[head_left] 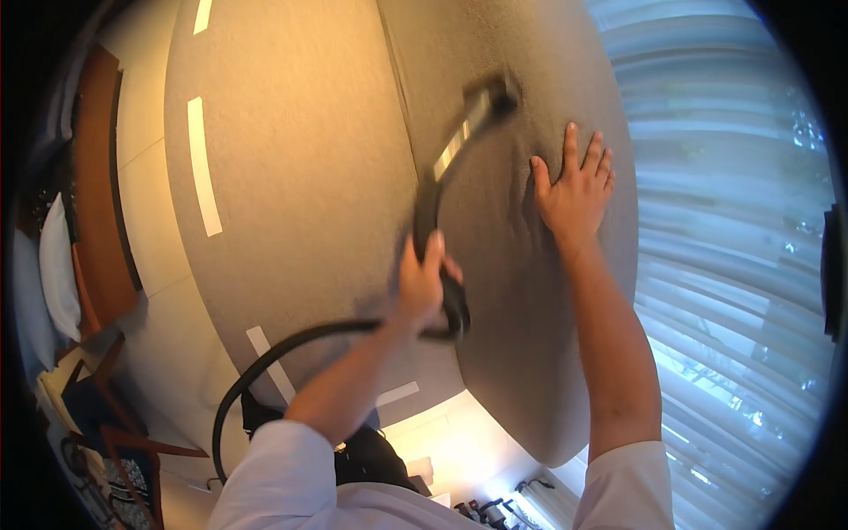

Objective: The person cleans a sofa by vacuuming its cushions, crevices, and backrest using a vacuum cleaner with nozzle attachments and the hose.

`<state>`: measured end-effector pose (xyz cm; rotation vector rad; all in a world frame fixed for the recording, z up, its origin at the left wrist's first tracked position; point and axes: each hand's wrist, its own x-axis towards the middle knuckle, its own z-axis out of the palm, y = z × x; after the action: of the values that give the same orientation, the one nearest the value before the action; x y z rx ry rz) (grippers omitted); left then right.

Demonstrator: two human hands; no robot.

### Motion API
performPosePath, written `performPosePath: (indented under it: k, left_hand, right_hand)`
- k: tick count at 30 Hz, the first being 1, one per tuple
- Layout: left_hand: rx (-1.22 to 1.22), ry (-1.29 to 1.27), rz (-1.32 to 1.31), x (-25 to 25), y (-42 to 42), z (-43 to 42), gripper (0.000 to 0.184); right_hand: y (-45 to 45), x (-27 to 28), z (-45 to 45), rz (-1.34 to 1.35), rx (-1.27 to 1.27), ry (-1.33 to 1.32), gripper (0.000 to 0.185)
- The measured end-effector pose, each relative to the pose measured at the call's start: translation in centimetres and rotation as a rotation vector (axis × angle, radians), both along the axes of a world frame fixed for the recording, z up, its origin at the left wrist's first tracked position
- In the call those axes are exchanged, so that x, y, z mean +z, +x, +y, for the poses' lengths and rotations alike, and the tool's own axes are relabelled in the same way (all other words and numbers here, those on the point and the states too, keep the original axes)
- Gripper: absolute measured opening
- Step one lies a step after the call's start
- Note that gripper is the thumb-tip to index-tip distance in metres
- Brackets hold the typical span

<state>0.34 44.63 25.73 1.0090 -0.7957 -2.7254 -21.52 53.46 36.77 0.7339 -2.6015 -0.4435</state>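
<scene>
My left hand [421,281] is wrapped round the black curved handle of a vacuum cleaner wand [427,208]. The wand's metallic tube runs up and away to a dark nozzle [495,95], blurred, at the grey upholstery [521,256]. From the handle a black hose [265,358] curves down to the left. My right hand [579,190] lies flat with spread fingers on the same upholstery, right of the nozzle. Soft wrinkles show in the fabric between nozzle and hand.
A wide grey padded section [300,159] with white strips [203,168] along its edge lies left of a seam. Sheer curtains [724,221] hang at the right. At far left are a white pillow [59,265] and a wooden chair [146,446].
</scene>
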Motion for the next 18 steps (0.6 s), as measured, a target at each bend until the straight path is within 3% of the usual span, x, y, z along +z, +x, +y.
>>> performPosePath:
  k: [3, 6, 9, 11, 14, 18]
  left_hand:
    - [-0.060, 0.185, -0.093, 0.7, 8.7, 6.6, 0.037]
    - [-0.008, 0.089, -0.068, -0.4, 7.3, 5.8, 0.035]
    - [0.036, 0.114, -0.084, -1.4, -2.5, -2.1, 0.033]
    - [0.024, -0.029, -0.106, -2.3, -9.1, -7.5, 0.032]
    - [0.055, -0.170, -0.090, -4.8, -12.1, -9.1, 0.031]
    - [-0.082, -0.047, -0.107, -5.0, 0.8, 0.7, 0.034]
  right_hand:
    - [-0.6, 0.5, -1.0, -0.066, -0.052, 0.024, 0.086]
    - [-0.2, 1.7, -3.8, -0.089, -0.167, 0.028, 0.093]
    - [-0.7, 0.6, -3.8, 0.034, -0.131, 0.038, 0.097]
    - [-1.3, 0.2, -3.6, 0.057, -0.085, 0.008, 0.096]
    - [-1.0, 0.0, -3.3, 0.092, -0.030, -0.033, 0.093]
    - [-1.3, -0.1, -3.4, 0.122, 0.104, -0.087, 0.083]
